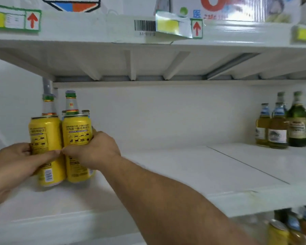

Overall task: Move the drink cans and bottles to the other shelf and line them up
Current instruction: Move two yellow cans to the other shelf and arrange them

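Two tall yellow cans stand side by side at the left of the white shelf (166,170). My left hand (19,160) grips the left yellow can (46,138). Beside it, the right yellow can (77,133) is held in my right hand (97,149). The thumbs of both hands meet in front, between the cans. Behind the cans stand two bottles with green-capped necks (71,103), partly hidden. Several glass bottles (279,128) stand at the far right of the same shelf level.
Another shelf (95,32) with labels and cartons runs overhead. Below at the right, more cans and bottles (293,228) show on a lower shelf. A white back wall closes the shelf. A seam divides the shelf boards at the right.
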Action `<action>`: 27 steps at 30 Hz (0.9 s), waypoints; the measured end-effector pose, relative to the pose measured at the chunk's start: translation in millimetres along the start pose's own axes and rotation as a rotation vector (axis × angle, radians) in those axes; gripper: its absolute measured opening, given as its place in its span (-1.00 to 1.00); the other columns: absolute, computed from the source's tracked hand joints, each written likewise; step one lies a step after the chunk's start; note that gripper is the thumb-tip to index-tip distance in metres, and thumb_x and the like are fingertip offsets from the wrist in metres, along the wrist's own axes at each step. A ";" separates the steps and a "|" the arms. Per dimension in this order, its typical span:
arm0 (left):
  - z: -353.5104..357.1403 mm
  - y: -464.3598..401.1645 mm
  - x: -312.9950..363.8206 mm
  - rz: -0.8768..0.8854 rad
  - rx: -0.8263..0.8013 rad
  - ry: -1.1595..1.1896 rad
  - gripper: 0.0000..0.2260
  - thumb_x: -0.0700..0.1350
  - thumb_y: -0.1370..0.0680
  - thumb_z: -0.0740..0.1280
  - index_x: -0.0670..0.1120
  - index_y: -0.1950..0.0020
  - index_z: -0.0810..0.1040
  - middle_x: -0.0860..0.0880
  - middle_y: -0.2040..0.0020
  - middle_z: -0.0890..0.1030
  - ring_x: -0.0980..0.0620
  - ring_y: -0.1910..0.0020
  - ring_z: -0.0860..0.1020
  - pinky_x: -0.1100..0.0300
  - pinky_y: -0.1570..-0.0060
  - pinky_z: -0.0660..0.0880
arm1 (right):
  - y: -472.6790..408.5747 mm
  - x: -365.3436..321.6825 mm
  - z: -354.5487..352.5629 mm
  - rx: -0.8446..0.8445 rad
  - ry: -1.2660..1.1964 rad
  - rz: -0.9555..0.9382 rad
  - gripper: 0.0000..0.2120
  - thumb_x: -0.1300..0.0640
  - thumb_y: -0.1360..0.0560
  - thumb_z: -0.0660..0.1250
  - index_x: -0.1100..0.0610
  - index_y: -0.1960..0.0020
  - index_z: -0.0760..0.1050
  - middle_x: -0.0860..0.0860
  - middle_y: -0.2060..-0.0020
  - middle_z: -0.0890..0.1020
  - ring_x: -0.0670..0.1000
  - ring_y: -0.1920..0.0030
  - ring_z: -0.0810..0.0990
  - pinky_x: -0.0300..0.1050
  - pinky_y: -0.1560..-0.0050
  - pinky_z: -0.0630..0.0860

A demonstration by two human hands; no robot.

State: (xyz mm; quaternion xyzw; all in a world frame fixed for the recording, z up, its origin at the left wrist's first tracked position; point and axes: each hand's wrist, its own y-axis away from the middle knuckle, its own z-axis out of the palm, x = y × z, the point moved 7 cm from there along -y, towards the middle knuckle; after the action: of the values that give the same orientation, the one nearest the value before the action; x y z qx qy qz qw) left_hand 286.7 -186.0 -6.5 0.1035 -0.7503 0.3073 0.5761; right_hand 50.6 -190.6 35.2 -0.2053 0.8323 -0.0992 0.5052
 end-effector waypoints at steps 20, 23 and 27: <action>265.4 196.3 164.9 0.170 -0.474 0.149 -0.63 -0.13 -0.47 0.56 -0.10 -0.25 0.63 -0.07 -0.07 0.74 -0.04 -0.01 0.72 -0.01 -0.15 0.60 | 125.3 105.1 -319.2 0.355 0.055 0.128 -0.61 -0.14 -0.35 0.58 0.04 -0.05 0.60 -0.03 0.07 0.71 -0.01 0.06 0.70 0.04 -0.04 0.67; 304.9 220.5 181.4 0.170 -0.504 0.139 -0.64 -0.12 -0.47 0.56 -0.09 -0.25 0.63 -0.06 -0.07 0.74 -0.03 -0.01 0.72 0.07 -0.07 0.59 | 141.6 122.7 -361.4 0.366 0.061 0.139 -0.63 -0.13 -0.36 0.58 0.03 -0.05 0.61 -0.03 0.08 0.72 -0.02 0.08 0.70 0.03 -0.03 0.67; 353.1 249.1 194.7 0.152 -0.528 0.130 -0.64 -0.11 -0.45 0.58 -0.08 -0.22 0.64 -0.05 -0.06 0.74 -0.03 -0.02 0.72 0.00 -0.14 0.61 | 159.1 146.6 -409.3 0.366 0.074 0.156 -0.63 -0.12 -0.37 0.59 0.04 -0.06 0.61 -0.03 0.07 0.72 -0.01 0.06 0.71 0.04 -0.05 0.67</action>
State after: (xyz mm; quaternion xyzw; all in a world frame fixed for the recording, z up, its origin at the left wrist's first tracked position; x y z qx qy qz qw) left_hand -184.3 -155.5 37.0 -0.1265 -0.7714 0.1496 0.6055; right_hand -408.1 -130.1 50.9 -0.0410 0.8317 -0.2167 0.5095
